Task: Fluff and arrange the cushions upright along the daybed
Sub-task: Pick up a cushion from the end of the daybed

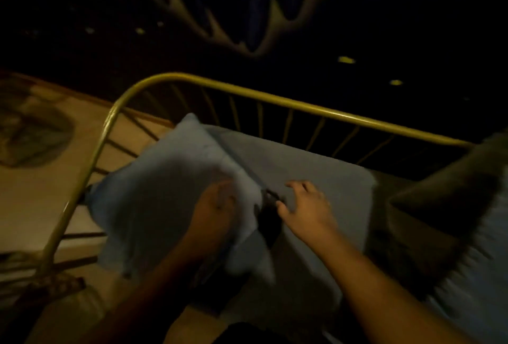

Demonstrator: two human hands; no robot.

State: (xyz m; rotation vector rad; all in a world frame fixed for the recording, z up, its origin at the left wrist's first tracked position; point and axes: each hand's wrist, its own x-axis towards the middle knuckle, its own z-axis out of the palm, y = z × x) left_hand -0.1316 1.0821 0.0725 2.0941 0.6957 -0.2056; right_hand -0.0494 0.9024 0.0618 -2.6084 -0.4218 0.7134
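The daybed [316, 167] fills the middle of the head view, its brass rail [247, 92] curving round the far edge and down the left end. The light is dim and the picture blurred, so fine detail is lost.

A flat blue-grey seat pad [324, 162] lies along the far edge under the rail. On the left end, tipped up against the curved corner of the rail, is a blue cushion [165, 192]. It stands tilted, not yet upright: its long axis runs from the near edge up toward the far left corner, one pointed corner aimed at the rail, its broad face turned to the camera. That lean looks like the result of being propped for plumping rather than a final placing.

At the right end a darker, fringed cushion [445, 195] slants across the edge, well apart from the blue one.

The left hand [217, 206] presses against the blue cushion's near right side, apparently steadying it; whether the fingers close on the fabric cannot be told through the blur. The right hand [305, 206] hovers over the pad just beside the cushion's edge, fingers spread and holding nothing, likely ready to pat or catch it.
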